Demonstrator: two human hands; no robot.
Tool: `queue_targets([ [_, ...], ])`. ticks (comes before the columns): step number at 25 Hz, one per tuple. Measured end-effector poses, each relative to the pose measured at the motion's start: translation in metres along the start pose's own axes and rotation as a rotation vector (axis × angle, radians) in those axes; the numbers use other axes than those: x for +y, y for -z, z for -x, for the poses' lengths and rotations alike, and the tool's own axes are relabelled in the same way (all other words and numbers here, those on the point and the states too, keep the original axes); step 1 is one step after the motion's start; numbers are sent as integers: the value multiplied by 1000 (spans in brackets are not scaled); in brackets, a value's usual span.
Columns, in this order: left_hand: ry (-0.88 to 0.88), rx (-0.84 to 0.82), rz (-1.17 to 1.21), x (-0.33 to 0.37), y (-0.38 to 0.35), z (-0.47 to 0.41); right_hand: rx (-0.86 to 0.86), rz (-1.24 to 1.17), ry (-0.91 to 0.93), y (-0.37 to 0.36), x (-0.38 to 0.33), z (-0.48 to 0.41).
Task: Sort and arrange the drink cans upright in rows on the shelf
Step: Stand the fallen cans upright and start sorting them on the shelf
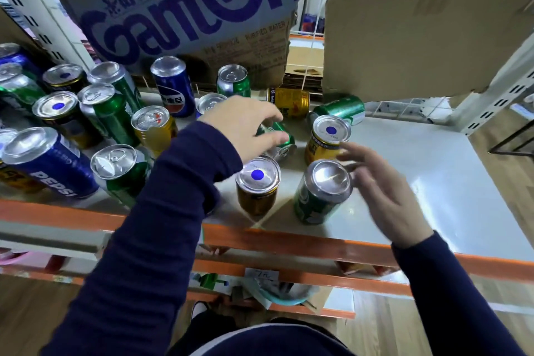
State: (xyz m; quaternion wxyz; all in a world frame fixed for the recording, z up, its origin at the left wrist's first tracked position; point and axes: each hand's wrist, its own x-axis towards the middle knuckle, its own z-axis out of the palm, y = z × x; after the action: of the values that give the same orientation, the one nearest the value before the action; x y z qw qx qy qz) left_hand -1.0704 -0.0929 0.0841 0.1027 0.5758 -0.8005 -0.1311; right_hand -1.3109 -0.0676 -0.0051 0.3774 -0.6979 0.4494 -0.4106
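Shop: price tag (261,274) on stocked shelf (289,240).

Left hand (245,127) grips a tipped green can (277,136) on the shelf (419,170)

"PEPSI" on blue can (55,170); "Ganten", "PURIFIED WATER" on cardboard box (185,9).

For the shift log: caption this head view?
Left hand grasps a toppled green can; right hand hovers open beside upright cans.
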Motion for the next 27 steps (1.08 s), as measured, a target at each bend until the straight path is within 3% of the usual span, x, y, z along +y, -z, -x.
queue_targets([
  [2,-92,-74,-125,-3,10,-21,104,-72,10,18,3,-22],
  [5,-169,-243,-376,-7,8,-61,171,328,80,36,20,-72],
  [7,-211,-380,-535,-7,-3,-83,52,659,84,41,37,-106],
  [10,-271,-599,-687,-9,-28,-104,-221,943,37,44,56,-143],
  [13,-341,-583,-774,-11,-46,-110,-294,1106,-22,41,66,-160],
  [16,-370,-511,-712,-12,-38,-112,-264,1102,-30,40,66,-165],
  [18,-313,-372,-584,-19,-20,-109,-274,992,-51,47,66,-165],
  [20,-245,-242,-435,-32,-5,-105,-251,745,-140,57,62,-164],
  [23,-199,-250,-292,-42,-1,-101,-114,385,-211,67,45,-164],
  [27,-130,-302,-246,-42,-7,-109,-89,640,-134,54,23,-176],
])
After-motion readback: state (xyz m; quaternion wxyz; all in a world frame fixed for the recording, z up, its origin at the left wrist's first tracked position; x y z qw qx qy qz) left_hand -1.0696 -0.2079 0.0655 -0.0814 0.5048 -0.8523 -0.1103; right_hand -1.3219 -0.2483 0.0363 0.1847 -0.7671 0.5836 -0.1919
